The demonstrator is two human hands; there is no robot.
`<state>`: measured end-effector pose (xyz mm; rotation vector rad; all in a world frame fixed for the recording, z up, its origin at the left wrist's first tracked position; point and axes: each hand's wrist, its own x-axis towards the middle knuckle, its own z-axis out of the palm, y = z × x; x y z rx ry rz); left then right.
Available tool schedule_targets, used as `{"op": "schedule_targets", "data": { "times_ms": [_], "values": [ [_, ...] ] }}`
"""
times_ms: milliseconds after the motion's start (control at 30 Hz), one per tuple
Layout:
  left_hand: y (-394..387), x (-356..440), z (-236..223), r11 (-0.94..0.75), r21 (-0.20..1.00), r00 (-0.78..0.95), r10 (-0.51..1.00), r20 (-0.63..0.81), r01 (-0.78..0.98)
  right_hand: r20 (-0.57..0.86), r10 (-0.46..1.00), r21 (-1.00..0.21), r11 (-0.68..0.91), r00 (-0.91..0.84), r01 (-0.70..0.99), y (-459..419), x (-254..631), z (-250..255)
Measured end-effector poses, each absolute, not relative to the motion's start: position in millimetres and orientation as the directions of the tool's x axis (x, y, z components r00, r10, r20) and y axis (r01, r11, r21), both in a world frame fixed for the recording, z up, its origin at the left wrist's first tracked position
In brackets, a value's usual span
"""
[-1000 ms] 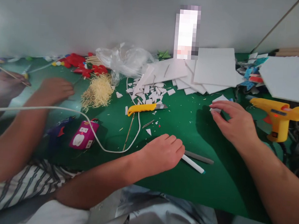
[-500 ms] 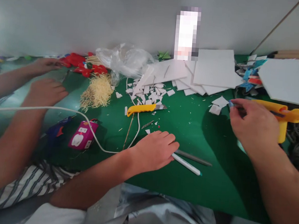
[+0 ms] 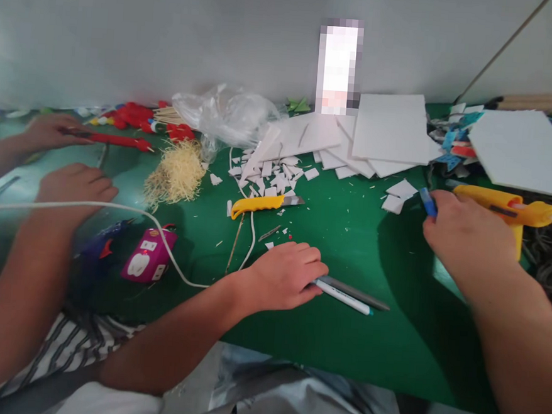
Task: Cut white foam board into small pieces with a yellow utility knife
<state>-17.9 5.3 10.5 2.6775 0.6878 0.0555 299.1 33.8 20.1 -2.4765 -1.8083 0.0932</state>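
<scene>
My left hand (image 3: 286, 276) lies on the green table, its fingers closed over the ends of a white pen (image 3: 348, 298) with a teal tip. A dark grey, tapered stick (image 3: 364, 295) runs beside the pen, its near end also under my fingers. Over on the right, my right hand (image 3: 473, 227) pinches a small blue cylinder (image 3: 428, 202); the rest of it is hidden. Just left of that hand are white foam scraps (image 3: 401, 189), and a yellow glue gun (image 3: 489, 198) lies behind it. A yellow utility knife (image 3: 261, 205) rests beyond my left hand, blade out.
White foam sheets (image 3: 390, 127) and cut bits (image 3: 278, 177) lie along the wall. A straw-coloured tuft (image 3: 177, 172), a plastic bag (image 3: 228, 115) and a magenta power box (image 3: 150, 255) with a white cable are leftward. Beside me, a co-worker's hand (image 3: 57, 133) holds a red stick-like piece.
My right hand has turned slightly, and more of the blue cylinder shows. My left hand stays in place, with the pen now closer to the grey stick. The co-worker has lifted a red piece.
</scene>
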Motion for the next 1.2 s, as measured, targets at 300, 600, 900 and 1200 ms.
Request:
{"op": "schedule_targets", "data": {
  "times_ms": [300,600,900,1200],
  "values": [
    [6.9,-18.2,7.0,-0.747,0.474,0.856,0.516,-0.028,0.466,0.031,0.990,-0.373,-0.115,0.136,0.921,6.1,270.1,58.6],
    [5.9,-16.2,-0.5,-0.594,0.597,0.730,0.683,0.019,0.539,-0.375,0.805,-0.706,0.075,-0.461,0.705,-3.5,241.1,35.9],
    [5.6,-10.1,-15.1,-0.860,0.479,0.899,0.338,0.280,0.175,-0.069,0.962,-0.994,-0.090,0.265,0.068,14.1,251.6,35.4],
    [2.9,-8.8,-13.2,-0.845,0.488,0.902,0.366,0.231,0.218,-0.020,0.887,-0.976,0.084,0.461,-0.203,47.4,283.8,32.7]
  ]
}}
